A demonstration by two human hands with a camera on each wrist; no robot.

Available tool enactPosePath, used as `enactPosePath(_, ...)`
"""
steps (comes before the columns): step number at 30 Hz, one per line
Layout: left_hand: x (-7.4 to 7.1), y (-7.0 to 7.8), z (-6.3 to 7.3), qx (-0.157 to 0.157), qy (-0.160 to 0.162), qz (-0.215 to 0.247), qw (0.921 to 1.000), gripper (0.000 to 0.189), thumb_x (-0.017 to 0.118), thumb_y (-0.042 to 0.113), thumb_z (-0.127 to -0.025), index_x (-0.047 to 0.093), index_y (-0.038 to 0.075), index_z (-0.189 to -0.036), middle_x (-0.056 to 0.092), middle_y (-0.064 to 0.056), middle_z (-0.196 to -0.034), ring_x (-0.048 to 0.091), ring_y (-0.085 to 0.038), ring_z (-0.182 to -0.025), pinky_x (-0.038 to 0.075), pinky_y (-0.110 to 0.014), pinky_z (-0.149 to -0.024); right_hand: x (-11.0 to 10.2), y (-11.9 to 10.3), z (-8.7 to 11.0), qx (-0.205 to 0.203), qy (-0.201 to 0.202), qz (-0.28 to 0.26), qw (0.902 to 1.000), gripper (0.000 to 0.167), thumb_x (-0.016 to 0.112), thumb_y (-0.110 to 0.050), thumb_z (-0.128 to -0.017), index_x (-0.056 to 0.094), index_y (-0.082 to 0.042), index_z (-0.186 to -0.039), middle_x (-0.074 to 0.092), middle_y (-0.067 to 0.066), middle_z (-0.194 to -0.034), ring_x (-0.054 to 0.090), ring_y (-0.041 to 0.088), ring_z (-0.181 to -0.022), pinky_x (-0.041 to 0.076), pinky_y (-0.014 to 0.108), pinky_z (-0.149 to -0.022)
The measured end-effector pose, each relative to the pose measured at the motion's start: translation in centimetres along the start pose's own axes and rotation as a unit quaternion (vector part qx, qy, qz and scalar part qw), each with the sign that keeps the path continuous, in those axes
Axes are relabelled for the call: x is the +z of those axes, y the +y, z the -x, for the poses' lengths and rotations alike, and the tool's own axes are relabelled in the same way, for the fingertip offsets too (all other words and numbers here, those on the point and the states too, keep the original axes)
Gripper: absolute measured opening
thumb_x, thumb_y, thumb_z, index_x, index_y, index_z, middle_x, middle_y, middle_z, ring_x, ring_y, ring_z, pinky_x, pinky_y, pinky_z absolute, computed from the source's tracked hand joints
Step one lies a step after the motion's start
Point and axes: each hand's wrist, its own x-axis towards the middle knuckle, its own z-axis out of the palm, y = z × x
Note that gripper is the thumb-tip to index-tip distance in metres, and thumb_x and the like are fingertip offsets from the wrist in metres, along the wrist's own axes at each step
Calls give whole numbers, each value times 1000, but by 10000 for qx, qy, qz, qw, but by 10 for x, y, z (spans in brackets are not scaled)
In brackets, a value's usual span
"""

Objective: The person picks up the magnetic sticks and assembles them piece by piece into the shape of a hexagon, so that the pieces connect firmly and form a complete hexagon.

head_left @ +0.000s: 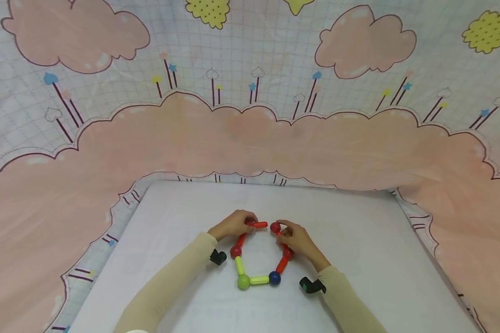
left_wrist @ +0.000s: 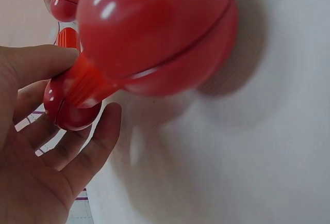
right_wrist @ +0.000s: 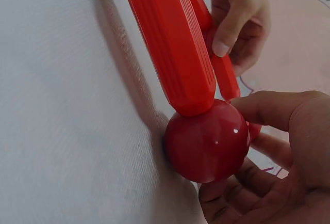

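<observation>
On the table lies a nearly closed ring of toy rods and balls. My left hand point(head_left: 237, 224) grips a red ball point(left_wrist: 75, 111) at the ring's far left, its thumb over the red rod point(left_wrist: 87, 82) there. From that ball a second red rod point(head_left: 260, 225) points right, its end free. Across a small gap, my right hand point(head_left: 296, 237) pinches the far-right red ball point(head_left: 275, 227) with finger and thumb. That ball is mostly hidden in the right wrist view, behind a nearer red ball point(right_wrist: 206, 141) joined to a red rod point(right_wrist: 172, 43).
The ring's near side has a green ball point(head_left: 243, 281), a blue ball point(head_left: 274, 278) and yellow-green rods point(head_left: 259, 280). Another red ball point(head_left: 235, 251) sits at its left. A white cloth covers the table point(head_left: 350, 222); a patterned curtain point(head_left: 250, 143) hangs behind.
</observation>
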Motion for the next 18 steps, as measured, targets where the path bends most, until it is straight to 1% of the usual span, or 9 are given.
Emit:
enactPosePath(2,-1,-1,1,14,8,22,10000,23,72,16,-89,69,13,-112,67,-3,-104,55,-17,-91,53,-31,-85,1,-1,-1,-22,-15,-20,10000,51,73,-15,-86,58,-16,-135,68,5,-95,57,16,-78,49,27,-65)
enactPosePath(5,-1,-2,1,123,-6,0,9999,22,72,13,-88,69,12,-110,68,-3,-103,56,-16,-90,53,-32,-86,3,-3,-1,-22,-12,-63,10000,50,73,-15,-87,58,-17,-135,68,5,-94,56,16,-78,49,26,-64)
enactPosePath(9,-2,0,2,193,-134,-8,9997,22,73,10,-87,70,12,-108,69,-4,-103,57,-16,-89,54,-33,-88,4,-6,0,-69,-37,-81,9999,49,72,-14,-87,59,-17,-134,67,5,-94,56,15,-77,49,26,-64)
enactPosePath(13,-2,3,4,162,-167,41,9997,22,73,10,-86,70,11,-108,68,-5,-103,57,-17,-89,54,-33,-88,5,-7,0,-81,-46,-34,10000,49,72,-13,-87,59,-17,-134,67,5,-95,56,15,-78,49,26,-64)
enactPosePath(15,-1,1,5,175,-43,64,9998,23,72,12,-88,69,10,-110,68,-6,-103,58,-17,-90,54,-33,-86,5,-6,0,-102,-15,-14,9999,49,72,-13,-87,59,-16,-134,68,6,-95,57,15,-79,49,26,-64)
enactPosePath(18,0,-3,9,80,283,137,9995,24,70,16,-90,67,8,-112,68,-6,-105,60,-16,-91,53,-31,-82,4,-3,0,-132,39,-17,9999,48,72,-12,-86,59,-14,-132,68,6,-96,58,15,-80,48,25,-65)
